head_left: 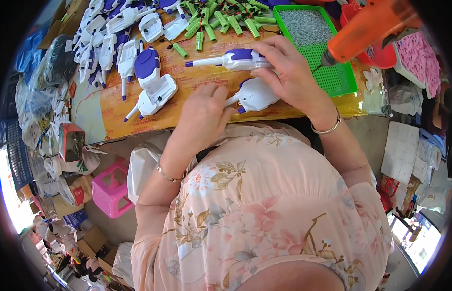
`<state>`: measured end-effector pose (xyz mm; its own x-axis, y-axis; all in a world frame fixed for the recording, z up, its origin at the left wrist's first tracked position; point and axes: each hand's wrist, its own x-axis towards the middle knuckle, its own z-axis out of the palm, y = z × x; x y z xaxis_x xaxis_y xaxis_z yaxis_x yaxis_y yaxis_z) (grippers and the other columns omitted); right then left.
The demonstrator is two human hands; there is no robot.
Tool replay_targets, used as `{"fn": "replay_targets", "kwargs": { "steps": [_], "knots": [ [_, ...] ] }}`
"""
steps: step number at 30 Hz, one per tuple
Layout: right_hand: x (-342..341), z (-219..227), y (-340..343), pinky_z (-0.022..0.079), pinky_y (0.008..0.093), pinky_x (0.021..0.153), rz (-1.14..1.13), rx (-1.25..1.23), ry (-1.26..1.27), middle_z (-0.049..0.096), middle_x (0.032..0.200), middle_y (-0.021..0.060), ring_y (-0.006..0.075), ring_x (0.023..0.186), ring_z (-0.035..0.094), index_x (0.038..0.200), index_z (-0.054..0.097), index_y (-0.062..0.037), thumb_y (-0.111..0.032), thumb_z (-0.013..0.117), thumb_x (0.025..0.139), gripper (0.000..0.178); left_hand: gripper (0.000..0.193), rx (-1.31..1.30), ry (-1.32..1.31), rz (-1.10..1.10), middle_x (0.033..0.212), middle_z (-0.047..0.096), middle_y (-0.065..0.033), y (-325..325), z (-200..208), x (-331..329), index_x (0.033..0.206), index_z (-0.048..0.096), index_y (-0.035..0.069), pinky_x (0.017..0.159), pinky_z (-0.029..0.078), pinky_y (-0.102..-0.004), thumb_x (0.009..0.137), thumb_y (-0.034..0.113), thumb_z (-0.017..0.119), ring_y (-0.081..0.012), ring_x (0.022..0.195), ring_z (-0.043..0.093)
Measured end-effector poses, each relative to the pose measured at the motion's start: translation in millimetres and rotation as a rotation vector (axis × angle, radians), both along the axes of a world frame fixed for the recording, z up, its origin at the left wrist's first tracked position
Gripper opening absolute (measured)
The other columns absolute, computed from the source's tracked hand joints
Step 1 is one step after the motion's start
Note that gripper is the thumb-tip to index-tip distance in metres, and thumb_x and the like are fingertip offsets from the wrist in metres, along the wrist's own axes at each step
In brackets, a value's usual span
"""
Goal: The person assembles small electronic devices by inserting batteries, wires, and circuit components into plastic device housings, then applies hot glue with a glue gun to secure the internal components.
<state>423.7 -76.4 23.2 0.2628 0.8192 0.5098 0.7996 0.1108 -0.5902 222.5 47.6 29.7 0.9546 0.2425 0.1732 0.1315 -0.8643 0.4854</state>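
Far left, a pink plastic stool [112,191] is sitting on the floor beside stuffed bags and cardboard boxes. Up on the tabletop [114,114], which is wearing a yellow sheet with small red print, a heap of white and purple toy shells [107,41] is lying at the left end. Nearer the middle, two more shells [153,82] are resting side by side.

The left hand [204,114] is pressing down at the tabletop's near edge, its grip closing on the thin nose of a white toy shell [255,94]. The right hand [289,72] is lying over the same shell from the other side, fingers curled on it. Just behind, touching the right fingers, a white and purple toy piece [233,59] is lying flat.

Green batteries [221,22] with wires are piling up at the back. To the right, a green tray [333,72] is holding grey screws. An orange power screwdriver [369,29] is hanging over it, blocking part of a red bowl [381,56]. Far right, pink parts [422,60] are filling a tray.
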Motion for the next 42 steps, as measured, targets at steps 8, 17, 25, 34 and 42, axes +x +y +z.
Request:
{"fn": "replay_targets", "kwargs": {
  "steps": [8, 17, 25, 34, 42],
  "knots": [
    [11.4, -6.4, -11.5, 0.046, 0.0441, 0.092, -0.038, -0.053, -0.289, 0.060, 0.110, 0.0099, 0.0325, 0.107, 0.058, 0.110, 0.062, -0.0063, 0.000, 0.072, 0.075, 0.037, 0.027, 0.231, -0.055, 0.013, 0.100, 0.058, -0.0163, -11.1, -10.4, 2.5, 0.107, 0.066, 0.003, 0.076, 0.049, -0.0452, 0.080, 0.005, 0.069, -0.0371, 0.095, 0.060],
    [7.7, -5.7, -22.5, 0.049, 0.0437, 0.094, 0.069, -0.038, -0.039, 0.060, 0.117, 0.0122, 0.0351, 0.111, 0.057, 0.116, 0.061, -0.0064, 0.003, 0.073, 0.073, 0.046, 0.028, 0.124, -0.086, -0.069, 0.101, 0.056, -0.0169, -0.9, -13.9, 4.5, 0.108, 0.065, 0.002, 0.078, 0.050, -0.0438, 0.080, 0.001, 0.066, -0.0363, 0.093, 0.058],
    [4.9, 25.2, -30.2, 0.051, 0.0325, 0.090, -0.115, 0.199, 0.092, 0.065, 0.112, 0.0122, 0.0254, 0.102, 0.064, 0.117, 0.063, -0.0018, -0.001, 0.076, 0.078, 0.042, 0.007, -0.414, -0.001, 0.244, 0.083, 0.056, -0.0110, 23.7, 33.2, -76.9, 0.096, 0.063, 0.002, 0.066, 0.046, -0.0328, 0.094, 0.005, 0.058, -0.0260, 0.074, 0.057],
    [-21.0, -9.2, -20.5, 0.050, 0.0270, 0.084, 0.085, -0.043, 0.403, 0.065, 0.099, 0.0071, 0.0156, 0.090, 0.063, 0.104, 0.064, 0.0025, 0.004, 0.066, 0.087, 0.017, 0.038, -1.277, -0.380, 0.625, 0.072, 0.053, -0.0100, -1.9, 23.1, -255.0, 0.082, 0.054, -0.001, 0.053, 0.040, -0.0305, 0.103, 0.032, 0.054, -0.0159, 0.056, 0.048],
    [-27.8, -15.5, -6.7, 0.048, 0.0259, 0.080, 0.169, -0.111, 0.340, 0.064, 0.090, 0.0066, 0.0147, 0.086, 0.061, 0.095, 0.064, 0.0038, 0.003, 0.066, 0.088, 0.007, 0.036, -1.430, -0.307, 0.919, 0.072, 0.054, -0.0080, -39.8, -13.9, -388.4, 0.080, 0.057, 0.002, 0.052, 0.042, -0.0300, 0.100, 0.031, 0.056, -0.0139, 0.055, 0.047]
  ]
}}
